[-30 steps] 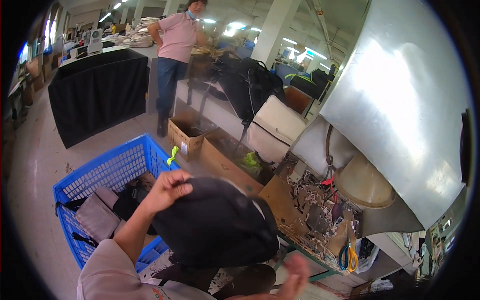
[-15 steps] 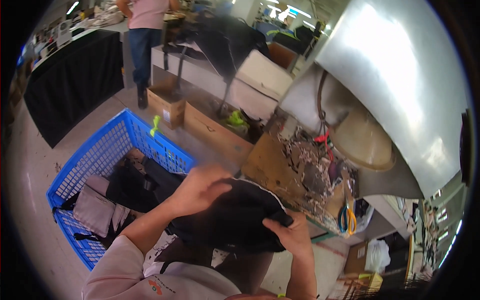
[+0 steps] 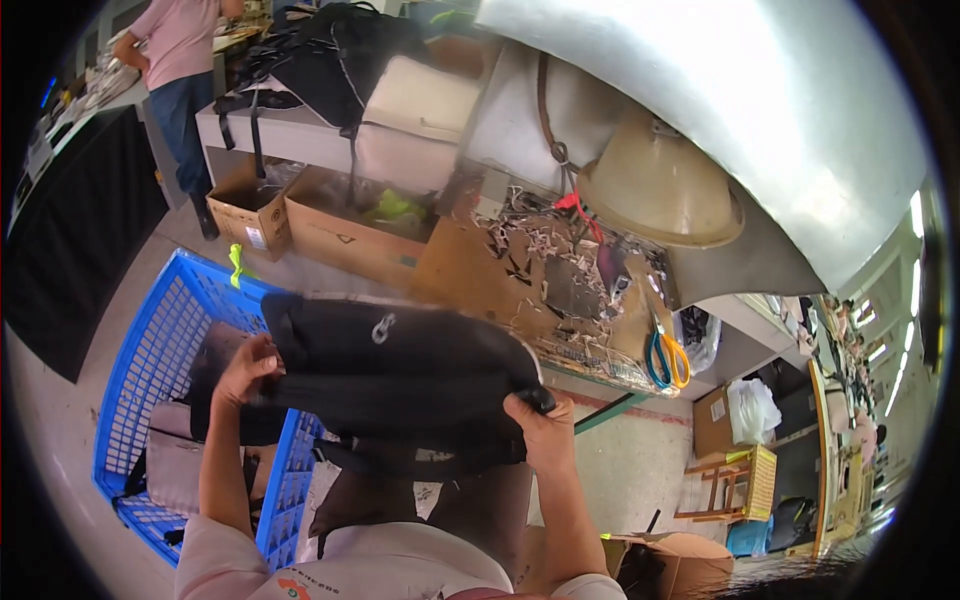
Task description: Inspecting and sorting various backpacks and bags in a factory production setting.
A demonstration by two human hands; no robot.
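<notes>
A black fabric bag (image 3: 400,365) is stretched between my two hands above my lap, a small white emblem on its upper part. At its left edge my left hand (image 3: 248,370) is closed on the fabric. My right hand (image 3: 543,430) grips the bag's right corner, the thumb on top and a thick black piece sticking out beside it. Left of my lap stands a blue plastic basket (image 3: 140,370) holding a greyish-pink bag (image 3: 172,462) and black fabric. The bag hides part of the basket's right side.
Ahead is a brown work board (image 3: 470,265) strewn with scraps, with scissors (image 3: 665,355) hanging at its right edge. A cone-shaped lamp shade (image 3: 665,185) hangs over it. Cardboard boxes (image 3: 340,230) and a bench with a beige bag (image 3: 415,120) stand behind; another person (image 3: 180,60) stands far left.
My left hand has moved from over the bag's top to its left edge. The bag is now spread wider, its emblem showing. My view has swung right.
</notes>
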